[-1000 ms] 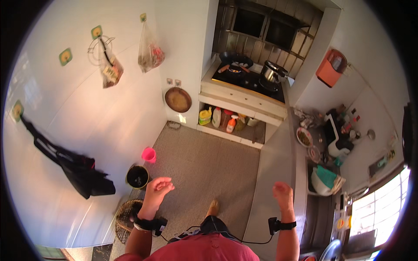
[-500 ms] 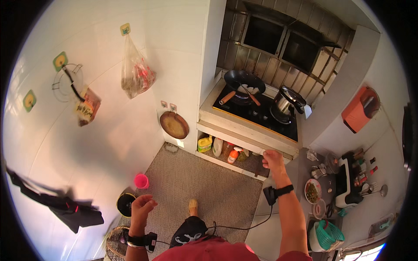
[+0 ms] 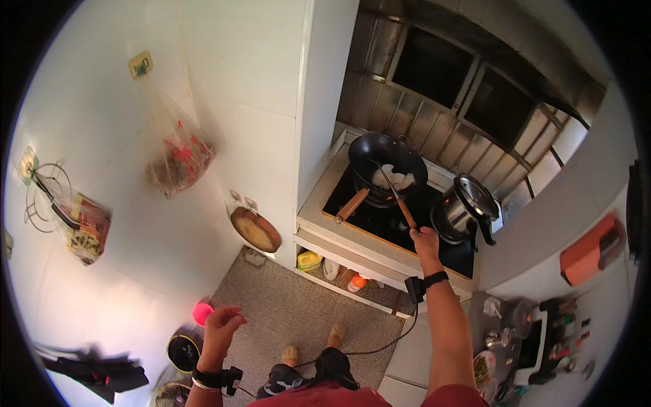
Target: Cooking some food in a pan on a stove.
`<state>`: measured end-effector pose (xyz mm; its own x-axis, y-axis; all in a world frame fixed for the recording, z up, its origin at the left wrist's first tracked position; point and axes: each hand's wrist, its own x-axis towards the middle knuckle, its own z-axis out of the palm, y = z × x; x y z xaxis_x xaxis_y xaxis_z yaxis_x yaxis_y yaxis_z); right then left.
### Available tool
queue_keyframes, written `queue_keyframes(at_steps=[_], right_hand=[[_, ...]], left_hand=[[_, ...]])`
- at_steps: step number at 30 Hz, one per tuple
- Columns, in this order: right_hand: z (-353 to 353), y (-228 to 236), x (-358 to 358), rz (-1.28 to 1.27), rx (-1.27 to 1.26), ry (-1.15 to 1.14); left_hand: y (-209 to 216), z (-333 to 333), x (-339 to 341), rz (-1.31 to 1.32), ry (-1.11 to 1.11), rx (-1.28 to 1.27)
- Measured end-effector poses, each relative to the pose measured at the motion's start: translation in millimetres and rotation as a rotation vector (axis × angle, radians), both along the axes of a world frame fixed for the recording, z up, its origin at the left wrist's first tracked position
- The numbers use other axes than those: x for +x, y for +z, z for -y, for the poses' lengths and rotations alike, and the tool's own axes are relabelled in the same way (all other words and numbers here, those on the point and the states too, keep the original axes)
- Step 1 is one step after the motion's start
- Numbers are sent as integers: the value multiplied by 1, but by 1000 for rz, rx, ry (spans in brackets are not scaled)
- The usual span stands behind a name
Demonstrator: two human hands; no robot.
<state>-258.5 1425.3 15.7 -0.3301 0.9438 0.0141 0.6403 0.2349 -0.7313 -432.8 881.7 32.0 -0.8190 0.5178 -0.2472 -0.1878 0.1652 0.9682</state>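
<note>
My right hand [image 3: 427, 241] reaches out over the black stove top [image 3: 386, 220] and grips the wooden end of a spatula [image 3: 399, 199]. The spatula's blade lies in a black wok [image 3: 386, 159] among white food [image 3: 395, 179]. The wok's own wooden handle [image 3: 351, 205] points toward me. My left hand [image 3: 222, 327] hangs low over the floor with its fingers loosely apart, holding nothing. Both wrists wear black bands.
A steel pot with a lid [image 3: 463, 207] stands right of the wok. Bottles and containers [image 3: 332, 271] sit on a shelf below the stove. A round pan [image 3: 255, 229] and plastic bags [image 3: 180, 159] hang on the white wall. A pink cup [image 3: 202, 313] sits on the floor.
The view has closed in on the stove. My right hand rose from the counter edge and took hold of the spatula handle. My left hand stayed low at my side.
</note>
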Motion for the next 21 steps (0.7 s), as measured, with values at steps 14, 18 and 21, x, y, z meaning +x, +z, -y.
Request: queue_keyframes(at_steps=[14, 18, 21], right_hand=[[-79, 91, -21, 410, 412, 333], [-50, 159, 21, 477, 357, 392], [-48, 140, 37, 494, 430, 421]], left_hand=[[-24, -171, -14, 97, 39, 12], [-43, -246, -50, 63, -147, 74], [-47, -309, -68, 107, -254, 108]])
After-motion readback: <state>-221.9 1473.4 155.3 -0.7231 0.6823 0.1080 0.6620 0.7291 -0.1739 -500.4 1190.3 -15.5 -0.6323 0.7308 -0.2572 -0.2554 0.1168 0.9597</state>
